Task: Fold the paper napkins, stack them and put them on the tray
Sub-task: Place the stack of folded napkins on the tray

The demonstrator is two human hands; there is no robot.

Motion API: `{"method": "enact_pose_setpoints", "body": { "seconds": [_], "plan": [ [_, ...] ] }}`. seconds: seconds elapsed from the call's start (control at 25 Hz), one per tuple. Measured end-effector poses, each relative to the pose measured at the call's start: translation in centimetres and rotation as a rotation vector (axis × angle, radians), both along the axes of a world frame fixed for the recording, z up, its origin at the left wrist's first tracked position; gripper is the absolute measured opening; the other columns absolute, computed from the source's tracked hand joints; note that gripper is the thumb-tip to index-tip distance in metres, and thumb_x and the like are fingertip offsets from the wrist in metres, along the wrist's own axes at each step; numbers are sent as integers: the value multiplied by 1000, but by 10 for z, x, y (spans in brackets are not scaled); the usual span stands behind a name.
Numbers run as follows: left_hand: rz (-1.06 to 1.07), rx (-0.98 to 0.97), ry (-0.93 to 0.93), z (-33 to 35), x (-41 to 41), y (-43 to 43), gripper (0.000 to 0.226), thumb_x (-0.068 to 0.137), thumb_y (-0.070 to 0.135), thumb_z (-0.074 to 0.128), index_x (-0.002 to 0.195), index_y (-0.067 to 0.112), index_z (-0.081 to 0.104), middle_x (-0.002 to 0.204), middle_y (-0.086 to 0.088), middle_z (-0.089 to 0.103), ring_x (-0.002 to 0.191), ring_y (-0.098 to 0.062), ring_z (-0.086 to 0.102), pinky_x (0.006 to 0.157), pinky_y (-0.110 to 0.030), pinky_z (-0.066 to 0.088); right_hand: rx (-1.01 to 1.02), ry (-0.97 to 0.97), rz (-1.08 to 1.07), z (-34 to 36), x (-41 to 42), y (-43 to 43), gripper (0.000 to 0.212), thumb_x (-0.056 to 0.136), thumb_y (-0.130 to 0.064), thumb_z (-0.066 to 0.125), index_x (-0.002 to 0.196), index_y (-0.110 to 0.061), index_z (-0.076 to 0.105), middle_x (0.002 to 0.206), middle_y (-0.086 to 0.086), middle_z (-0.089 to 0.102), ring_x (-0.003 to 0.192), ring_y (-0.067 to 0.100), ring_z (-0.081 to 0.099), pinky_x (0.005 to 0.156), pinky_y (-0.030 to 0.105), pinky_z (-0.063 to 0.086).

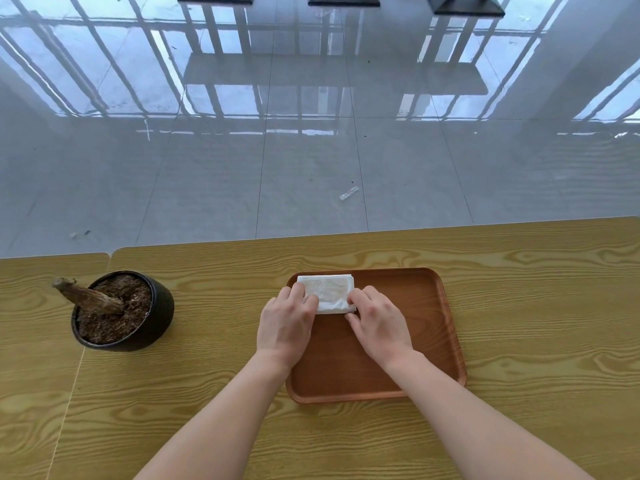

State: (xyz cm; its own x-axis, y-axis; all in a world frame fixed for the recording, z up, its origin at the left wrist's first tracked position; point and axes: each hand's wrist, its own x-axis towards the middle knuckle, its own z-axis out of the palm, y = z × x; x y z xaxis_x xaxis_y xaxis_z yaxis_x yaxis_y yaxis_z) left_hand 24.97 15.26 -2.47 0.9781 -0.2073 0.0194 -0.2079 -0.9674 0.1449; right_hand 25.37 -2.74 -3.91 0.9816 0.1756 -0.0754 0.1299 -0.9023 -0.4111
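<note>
A stack of folded white paper napkins [327, 291] lies in the far left corner of a brown wooden tray [415, 306] on the yellow wood-grain table. My left hand [287, 322] holds the stack's left edge, fingers curled over it. My right hand [377, 323] grips the stack's right near corner, thumb under the edge. How many napkins are in the stack cannot be told, as both hands cover its near side.
A dark round pot [124, 311] filled with soil and a cut stump stands on the table to the left of the tray. The table's far edge [381, 232] runs just beyond the tray, with glossy tiled floor past it. A seam [74, 368] splits the tabletop at left.
</note>
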Motion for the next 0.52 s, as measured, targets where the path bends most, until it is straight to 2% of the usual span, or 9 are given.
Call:
{"method": "enact_pose_setpoints", "body": {
  "seconds": [0.28, 0.52],
  "plan": [
    [4, -16, 34, -4, 0, 0, 17, 72, 1, 74, 70, 11, 60, 77, -6, 58, 60, -24, 52, 45, -33, 38, 16, 3, -4, -1, 3, -1, 19, 87, -17, 71, 100, -17, 57, 93, -2, 58, 82, 19, 56, 62, 31, 49],
    [32, -53, 65, -1, -2, 3, 8, 77, 9, 71, 81, 12, 65, 86, -5, 60, 68, -25, 55, 49, -35, 45, 25, 20, 0, 2, 2, -3, 23, 87, -20, 72, 105, -16, 57, 96, -2, 58, 86, 19, 56, 68, 25, 41]
  ]
}}
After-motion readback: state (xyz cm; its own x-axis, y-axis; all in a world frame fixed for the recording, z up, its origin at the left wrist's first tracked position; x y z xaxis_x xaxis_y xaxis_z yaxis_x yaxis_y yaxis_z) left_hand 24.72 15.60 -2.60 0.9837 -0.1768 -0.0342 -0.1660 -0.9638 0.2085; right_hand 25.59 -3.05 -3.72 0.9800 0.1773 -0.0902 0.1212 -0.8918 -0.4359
